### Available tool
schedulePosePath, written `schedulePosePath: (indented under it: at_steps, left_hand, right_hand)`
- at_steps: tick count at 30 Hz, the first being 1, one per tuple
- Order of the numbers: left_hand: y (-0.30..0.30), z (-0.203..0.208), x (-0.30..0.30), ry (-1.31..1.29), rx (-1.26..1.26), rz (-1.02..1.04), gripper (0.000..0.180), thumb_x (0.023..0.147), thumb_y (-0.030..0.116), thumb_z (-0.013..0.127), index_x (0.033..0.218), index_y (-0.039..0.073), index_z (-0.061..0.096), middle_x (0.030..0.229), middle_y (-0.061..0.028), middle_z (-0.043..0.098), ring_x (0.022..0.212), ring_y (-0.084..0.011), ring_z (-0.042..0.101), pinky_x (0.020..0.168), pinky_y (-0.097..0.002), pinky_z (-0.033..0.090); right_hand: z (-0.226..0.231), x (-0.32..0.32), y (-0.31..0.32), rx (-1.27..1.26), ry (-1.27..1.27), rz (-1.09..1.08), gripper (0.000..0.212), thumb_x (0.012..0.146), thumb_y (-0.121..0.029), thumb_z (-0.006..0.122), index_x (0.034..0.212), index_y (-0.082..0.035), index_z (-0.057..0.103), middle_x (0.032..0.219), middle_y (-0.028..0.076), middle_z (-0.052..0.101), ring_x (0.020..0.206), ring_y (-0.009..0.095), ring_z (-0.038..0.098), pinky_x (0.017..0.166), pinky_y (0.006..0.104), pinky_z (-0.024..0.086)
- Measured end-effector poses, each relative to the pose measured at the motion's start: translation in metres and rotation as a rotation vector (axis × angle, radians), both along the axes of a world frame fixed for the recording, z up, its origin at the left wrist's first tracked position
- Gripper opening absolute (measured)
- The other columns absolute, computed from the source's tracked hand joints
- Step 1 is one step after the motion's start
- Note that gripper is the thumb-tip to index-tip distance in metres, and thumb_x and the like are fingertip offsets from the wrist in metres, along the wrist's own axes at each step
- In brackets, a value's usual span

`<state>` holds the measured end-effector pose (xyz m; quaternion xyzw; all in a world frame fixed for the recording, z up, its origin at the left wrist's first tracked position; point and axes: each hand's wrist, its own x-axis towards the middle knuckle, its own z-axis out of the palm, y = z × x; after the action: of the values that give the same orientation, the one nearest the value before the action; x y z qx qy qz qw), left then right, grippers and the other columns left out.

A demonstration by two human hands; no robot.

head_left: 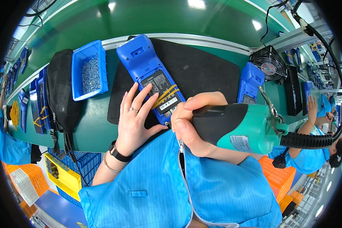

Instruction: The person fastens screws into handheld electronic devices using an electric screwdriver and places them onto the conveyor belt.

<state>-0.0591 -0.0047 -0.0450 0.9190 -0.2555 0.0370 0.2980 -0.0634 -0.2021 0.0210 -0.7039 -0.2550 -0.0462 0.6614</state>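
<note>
On a black mat (201, 68) lies a blue handheld terminal (138, 57), back side up, with a black labelled battery (154, 81) in its recess. Yellow rubber bands (167, 95) run around its lower half. My left hand (135, 108) rests on its left side, fingers spread over the back and the thumb stretched toward the lower end. A green and black electric screwdriver (235, 127) is in my closed right hand (197, 121), its body pointing right. Its tip is hidden behind my fingers, close to the terminal's lower end, so I cannot tell whether it touches.
Left of the mat stand a blue bin (76, 72) of small screws and a black bag (62, 91). To the right are another blue terminal (250, 81) and a fan (269, 66). A black coiled cable (307, 140) trails from the screwdriver. Co-workers (311, 140) sit either side.
</note>
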Motion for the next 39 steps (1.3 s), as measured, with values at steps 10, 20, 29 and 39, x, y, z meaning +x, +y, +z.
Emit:
schedulePosePath:
  at_steps: [10, 20, 29, 39]
  left_hand:
    - [0.000, -0.003, 0.000, -0.012, 0.004, 0.001, 0.086, 0.052, 0.027, 0.088, 0.131, 0.013, 0.056, 0.146, -0.0078, 0.043, 0.139, -0.0363, 0.032, 0.109, -0.0577, 0.030]
    - [0.002, -0.002, 0.001, -0.026, 0.026, -0.019, 0.081, 0.057, 0.028, 0.086, 0.130, 0.011, 0.056, 0.145, -0.0080, 0.044, 0.138, -0.0368, 0.034, 0.109, -0.0578, 0.029]
    - [0.003, 0.001, 0.000, 0.018, 0.020, -0.011, 0.077, 0.059, 0.027, 0.084, 0.130, 0.013, 0.057, 0.145, -0.0078, 0.044, 0.139, -0.0363, 0.032, 0.109, -0.0574, 0.029]
    - [0.003, 0.005, -0.001, 0.003, 0.019, -0.011, 0.049, 0.081, 0.027, 0.063, 0.126, 0.009, 0.062, 0.144, -0.0124, 0.047, 0.136, -0.0375, 0.036, 0.110, -0.0516, 0.028]
  right_hand:
    - [-0.001, -0.002, 0.009, -0.021, -0.033, -0.043, 0.038, 0.087, 0.008, 0.056, 0.116, -0.001, 0.035, 0.073, 0.009, 0.058, 0.062, 0.014, 0.060, 0.058, 0.0276, 0.051]
    - [0.006, 0.001, 0.019, -0.172, -0.211, -0.151, 0.033, 0.082, 0.003, 0.067, 0.107, 0.005, 0.046, 0.079, 0.008, 0.063, 0.071, 0.012, 0.064, 0.069, 0.0235, 0.051]
    - [-0.011, -0.002, 0.024, -0.172, -0.321, -0.171, 0.022, 0.077, 0.004, 0.072, 0.096, 0.000, 0.062, 0.096, 0.007, 0.061, 0.069, 0.012, 0.061, 0.069, 0.0226, 0.050]
    - [-0.022, -0.005, 0.027, 0.056, 0.002, -0.058, 0.029, 0.079, 0.008, 0.068, 0.101, 0.000, 0.050, 0.082, 0.006, 0.061, 0.065, 0.009, 0.061, 0.062, 0.0185, 0.047]
